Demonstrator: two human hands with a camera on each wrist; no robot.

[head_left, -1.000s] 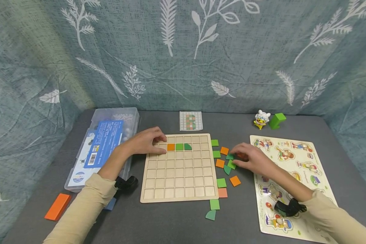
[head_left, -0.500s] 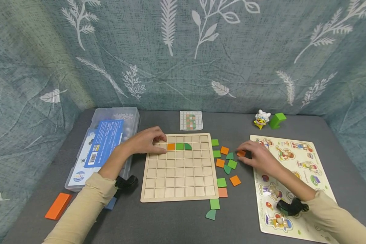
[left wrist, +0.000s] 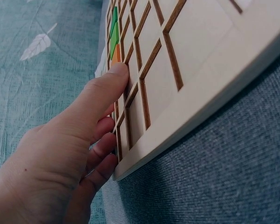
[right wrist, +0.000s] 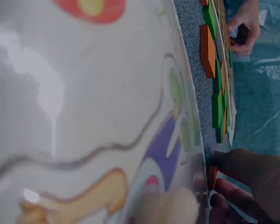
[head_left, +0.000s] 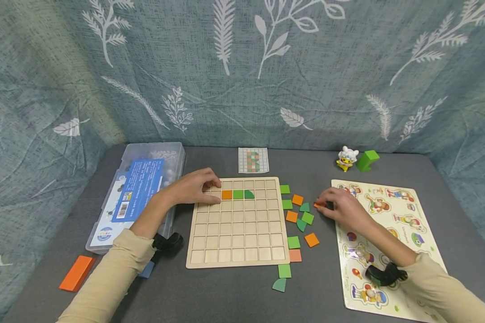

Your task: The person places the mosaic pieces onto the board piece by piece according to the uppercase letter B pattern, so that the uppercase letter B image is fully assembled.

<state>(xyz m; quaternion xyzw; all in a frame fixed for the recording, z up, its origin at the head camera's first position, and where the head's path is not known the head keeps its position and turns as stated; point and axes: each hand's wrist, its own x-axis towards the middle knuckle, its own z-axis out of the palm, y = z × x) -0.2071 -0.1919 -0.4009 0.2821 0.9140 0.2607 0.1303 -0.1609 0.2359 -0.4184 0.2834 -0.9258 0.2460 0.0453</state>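
A wooden grid board (head_left: 226,226) lies mid-table, with an orange square tile (head_left: 226,194), a green square tile (head_left: 238,194) and a dark green quarter-round tile (head_left: 249,194) in a row near its top. At its upper left corner rests my left hand (head_left: 194,186); in the left wrist view the thumb (left wrist: 116,70) touches the grid while the other fingers sit by the edge. My right hand (head_left: 343,208) pinches another orange square tile (right wrist: 213,177) between thumb and fingers, partly hidden in the head view, beside the loose tiles.
Several green and orange tiles (head_left: 312,239) lie along the board's right side. A small pattern card (head_left: 242,167) is behind the board. Plastic box (head_left: 175,166) and orange block (head_left: 77,273) stand left; picture puzzle board (head_left: 388,242), toy figure (head_left: 347,158) and green block (head_left: 367,160) are right.
The right hand has moved slightly right, away from the green tiles, and now pinches an orange tile, which has tilted between its fingers. The left hand and the board have stayed put.
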